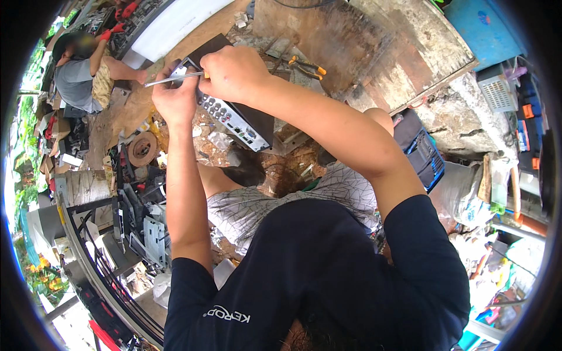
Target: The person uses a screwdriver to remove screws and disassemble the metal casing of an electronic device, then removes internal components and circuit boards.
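Observation:
A metal electronics box (235, 124) with a dark cover and a silver panel of several round sockets stands slanted in front of me, above the littered ground. My left hand (175, 102) is closed on its far left end, thumb on the near side. In my right hand (231, 73), bent at the wrist over the box, is a screwdriver (170, 79) with a long steel shaft and some yellow at its handle. The shaft points left, crossing over my left fingers. My right fist hides most of the handle, and I cannot tell whether the tip touches anything.
Pliers with orange-and-black handles (307, 68) lie beyond the box, by a worn wooden board (363, 50). A co-worker (82, 73) with red gloves sits at the far left. Scrap parts (137, 216) pile up at left; a tool bag (424, 155) stands at right.

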